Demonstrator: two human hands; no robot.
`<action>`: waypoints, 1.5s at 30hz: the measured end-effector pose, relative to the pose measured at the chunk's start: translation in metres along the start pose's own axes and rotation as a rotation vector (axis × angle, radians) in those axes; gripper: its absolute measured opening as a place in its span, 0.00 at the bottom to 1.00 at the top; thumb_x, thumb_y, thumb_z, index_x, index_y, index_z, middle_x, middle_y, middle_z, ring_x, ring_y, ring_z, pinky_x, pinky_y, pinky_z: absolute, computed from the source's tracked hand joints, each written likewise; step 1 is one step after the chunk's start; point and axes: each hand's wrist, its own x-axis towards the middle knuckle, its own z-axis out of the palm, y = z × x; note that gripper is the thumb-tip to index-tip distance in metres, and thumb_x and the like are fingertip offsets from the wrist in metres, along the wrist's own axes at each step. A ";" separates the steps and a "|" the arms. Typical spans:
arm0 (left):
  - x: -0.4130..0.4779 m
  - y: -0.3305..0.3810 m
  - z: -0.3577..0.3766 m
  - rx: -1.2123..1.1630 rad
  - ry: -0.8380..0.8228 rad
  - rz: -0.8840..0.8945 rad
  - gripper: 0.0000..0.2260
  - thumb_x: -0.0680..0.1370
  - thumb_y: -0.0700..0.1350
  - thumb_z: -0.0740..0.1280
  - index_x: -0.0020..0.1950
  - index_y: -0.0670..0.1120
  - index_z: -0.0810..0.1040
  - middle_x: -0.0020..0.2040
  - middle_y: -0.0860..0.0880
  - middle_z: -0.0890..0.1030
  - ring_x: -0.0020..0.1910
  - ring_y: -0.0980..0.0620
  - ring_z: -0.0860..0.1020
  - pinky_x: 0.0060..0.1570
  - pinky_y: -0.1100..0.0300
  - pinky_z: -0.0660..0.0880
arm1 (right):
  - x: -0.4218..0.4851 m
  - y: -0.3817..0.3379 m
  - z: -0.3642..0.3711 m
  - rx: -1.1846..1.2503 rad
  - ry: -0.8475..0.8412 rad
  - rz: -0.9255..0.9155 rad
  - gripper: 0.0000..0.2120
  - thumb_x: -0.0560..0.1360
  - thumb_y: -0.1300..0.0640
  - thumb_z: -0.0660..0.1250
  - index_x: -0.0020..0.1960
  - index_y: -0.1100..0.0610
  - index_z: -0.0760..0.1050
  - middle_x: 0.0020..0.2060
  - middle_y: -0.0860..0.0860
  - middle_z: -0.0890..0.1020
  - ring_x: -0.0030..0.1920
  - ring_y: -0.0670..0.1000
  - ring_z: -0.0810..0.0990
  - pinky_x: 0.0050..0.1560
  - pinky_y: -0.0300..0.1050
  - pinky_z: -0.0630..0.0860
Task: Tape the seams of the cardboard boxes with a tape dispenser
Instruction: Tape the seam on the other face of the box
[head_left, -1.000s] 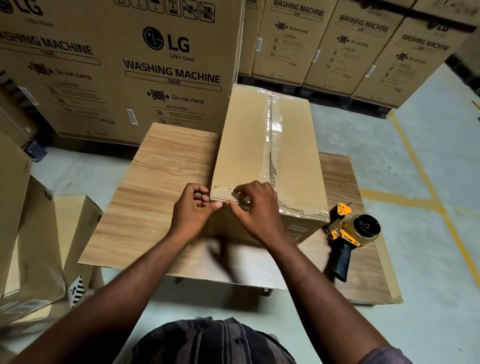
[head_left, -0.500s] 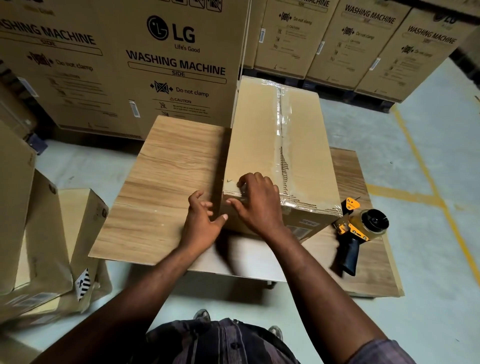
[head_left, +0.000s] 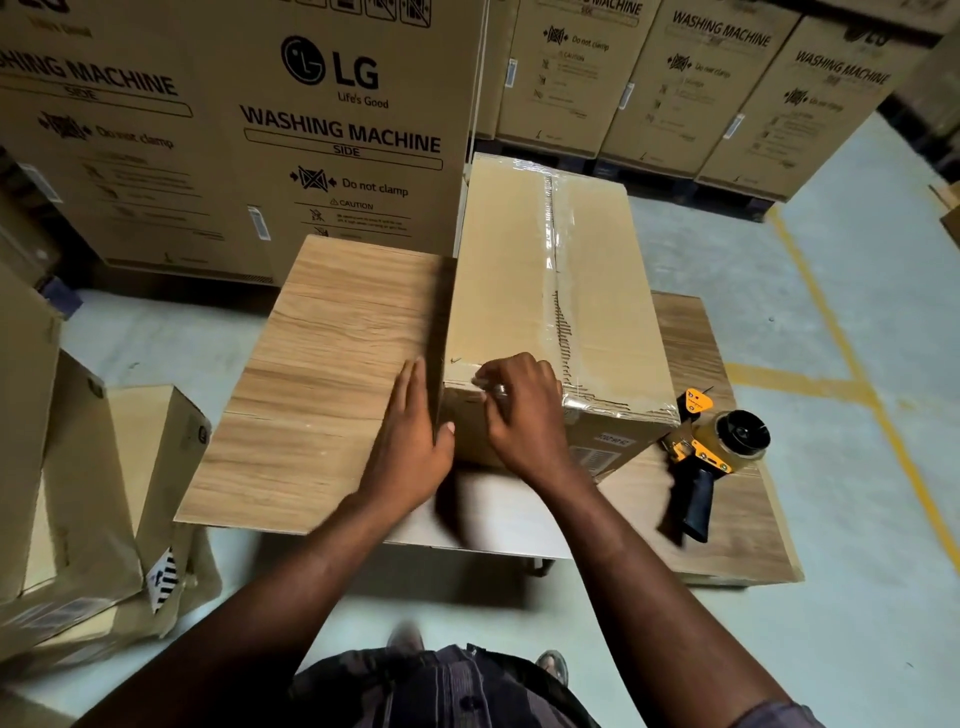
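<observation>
View from a head-worn camera, looking down at a person's two bare hands working on a long cardboard box (head_left: 498, 270) that lies on a wooden tabletop (head_left: 322, 374).

The left hand (head_left: 413, 441) is flat, its fingers straight and together, and rests against the box's side wall just beside the near corner. The right hand (head_left: 519, 410) is directly beside it, with fingers curled over the box's near top edge. There they seem to pinch or rub the crinkled end of the edge tape (head_left: 613, 408). This clear strip runs away from the right hand toward the box's other near corner.

More clear tape, the seam tape (head_left: 553, 249), covers the centre seam and stretches away beyond the right hand's knuckles. The tape dispenser (head_left: 714, 457) lies on its side on the tabletop, well out to the right of the right hand and held by neither hand.

Likely risks:
- The edge strip already looks wrinkled, so pressing it unevenly could trap folds and leave the corner poorly sealed.
- Pulling at the loose end could lift tape that is already stuck, or tear the cardboard's surface.
- If the left hand's bracing slackens, the box could slide across the smooth tabletop.
- A hurried reach to the right could knock the dispenser, which lies close to the tabletop's near edge.
</observation>
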 end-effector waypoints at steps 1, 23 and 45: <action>0.001 0.013 -0.008 0.066 0.053 0.161 0.36 0.78 0.42 0.66 0.82 0.42 0.51 0.82 0.45 0.53 0.81 0.49 0.50 0.78 0.59 0.48 | -0.005 -0.001 -0.001 0.020 0.061 -0.018 0.12 0.74 0.61 0.68 0.57 0.55 0.79 0.53 0.52 0.79 0.54 0.56 0.75 0.56 0.56 0.72; 0.011 0.069 0.036 0.554 -0.251 0.549 0.38 0.76 0.45 0.66 0.82 0.45 0.51 0.82 0.46 0.52 0.81 0.47 0.49 0.78 0.51 0.40 | -0.061 0.043 -0.035 -0.352 -0.204 0.124 0.34 0.83 0.41 0.43 0.83 0.58 0.51 0.83 0.53 0.48 0.83 0.52 0.42 0.80 0.60 0.41; 0.031 0.029 -0.008 0.138 0.029 0.372 0.23 0.80 0.56 0.59 0.70 0.46 0.77 0.71 0.49 0.76 0.71 0.51 0.72 0.75 0.48 0.63 | -0.044 0.094 -0.085 -0.249 0.055 0.408 0.34 0.82 0.39 0.48 0.77 0.64 0.65 0.79 0.60 0.62 0.80 0.59 0.58 0.79 0.63 0.53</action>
